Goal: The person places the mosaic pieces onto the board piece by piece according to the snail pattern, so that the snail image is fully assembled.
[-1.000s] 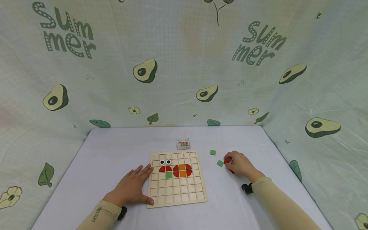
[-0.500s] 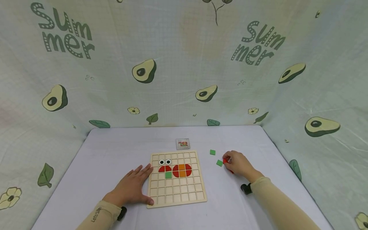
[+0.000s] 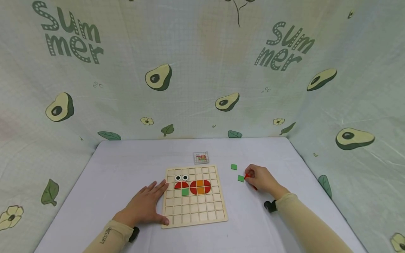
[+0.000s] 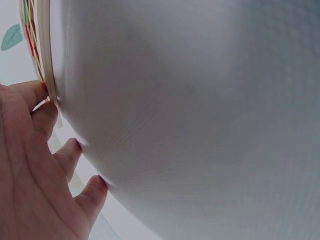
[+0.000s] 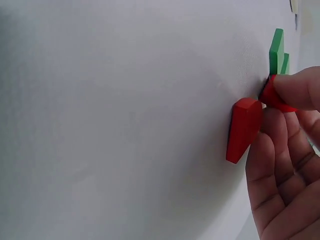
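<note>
My left hand [image 3: 143,205] lies with spread fingers along the left edge of the wooden grid board [image 3: 202,207], its thumb on the near corner. In the left wrist view, fingertips touch the board's side [image 4: 45,50]. My right hand [image 3: 262,179] pinches a red tile [image 5: 275,95] between thumb and fingers at the table surface. Beside the fingers lies a second red tile [image 5: 245,127] with a curved side. A green square tile [image 3: 240,178] sits just left of the pinched one, and another green tile [image 3: 233,167] farther back.
On the board are two round eye pieces [image 3: 185,178], several red rounded tiles [image 3: 207,187], orange squares [image 3: 200,183] and a green square [image 3: 185,192]. A small pattern card [image 3: 201,158] lies behind the board. Printed cloth [image 3: 196,119] hangs around the white table [image 3: 133,154].
The head view has shifted very slightly. My right hand stays at the red tile, having edged a little to the left. The left hand keeps its place on the board.
</note>
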A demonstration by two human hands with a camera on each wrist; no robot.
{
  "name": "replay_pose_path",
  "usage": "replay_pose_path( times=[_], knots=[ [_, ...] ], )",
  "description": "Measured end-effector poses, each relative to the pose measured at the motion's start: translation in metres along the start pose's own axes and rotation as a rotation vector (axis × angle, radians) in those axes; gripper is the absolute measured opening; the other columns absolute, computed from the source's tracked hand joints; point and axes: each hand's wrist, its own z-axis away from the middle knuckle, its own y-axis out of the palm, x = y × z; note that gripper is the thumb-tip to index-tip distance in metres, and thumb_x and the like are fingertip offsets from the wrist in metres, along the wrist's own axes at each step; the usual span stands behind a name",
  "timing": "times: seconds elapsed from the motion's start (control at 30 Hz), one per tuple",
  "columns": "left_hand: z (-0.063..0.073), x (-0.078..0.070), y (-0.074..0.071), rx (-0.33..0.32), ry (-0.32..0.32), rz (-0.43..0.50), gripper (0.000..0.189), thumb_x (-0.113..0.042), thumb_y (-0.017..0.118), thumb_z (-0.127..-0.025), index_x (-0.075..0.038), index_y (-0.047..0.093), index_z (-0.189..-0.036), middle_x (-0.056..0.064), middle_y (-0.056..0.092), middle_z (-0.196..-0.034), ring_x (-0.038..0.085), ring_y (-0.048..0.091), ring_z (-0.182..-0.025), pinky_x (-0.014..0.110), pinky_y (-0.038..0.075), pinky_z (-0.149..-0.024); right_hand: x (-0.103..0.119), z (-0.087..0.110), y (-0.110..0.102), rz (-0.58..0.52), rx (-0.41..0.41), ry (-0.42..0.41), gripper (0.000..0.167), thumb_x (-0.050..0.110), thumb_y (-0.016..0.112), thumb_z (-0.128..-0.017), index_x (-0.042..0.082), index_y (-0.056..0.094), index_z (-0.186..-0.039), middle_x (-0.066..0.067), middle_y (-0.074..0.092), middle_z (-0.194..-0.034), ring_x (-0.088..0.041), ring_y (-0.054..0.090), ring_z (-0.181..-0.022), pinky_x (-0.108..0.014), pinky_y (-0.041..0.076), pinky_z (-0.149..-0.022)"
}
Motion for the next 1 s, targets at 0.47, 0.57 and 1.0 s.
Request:
replay_pose_path(
  times=[0.47, 0.57, 1.0],
  knots=[
    [0.001, -0.001, -0.003, -0.003, 0.014, 0.004, 0.132, -0.088, 0.07, -0.051, -0.014, 0.039, -0.155, 0.0, 0.03, -0.162, 0.035, 0.025, -0.146, 0.059, 0.025, -0.114, 0.024, 0.004, 0.014, -0.167, 0.031, -0.037, 0.019, 0.002, 0.069, -0.089, 0.011, 0.072, -0.106, 0.002, 0.063, -0.087, -0.016, 0.057, -0.074, -0.026, 0.052, -0.06],
    [0.001, -0.001, -0.002, -0.003, 0.012, 0.007, 0.132, -0.088, 0.07, -0.051, -0.014, 0.039, -0.155, 0.0, 0.029, -0.162, 0.035, 0.025, -0.147, 0.059, 0.026, -0.114, 0.031, 0.003, 0.02, -0.177, 0.053, -0.072, 0.015, 0.002, 0.069, -0.089, 0.01, 0.072, -0.101, 0.004, 0.062, -0.082, -0.014, 0.056, -0.072, -0.025, 0.051, -0.062],
    [0.001, -0.002, -0.004, 0.006, 0.007, 0.008, 0.132, -0.088, 0.07, -0.051, -0.014, 0.038, -0.155, 0.0, 0.028, -0.162, 0.034, 0.024, -0.147, 0.058, 0.025, -0.115, 0.037, 0.005, 0.026, -0.165, 0.061, -0.069, 0.015, 0.003, 0.066, -0.088, 0.012, 0.069, -0.1, 0.003, 0.059, -0.076, -0.014, 0.053, -0.066, -0.024, 0.047, -0.057]
  ],
)
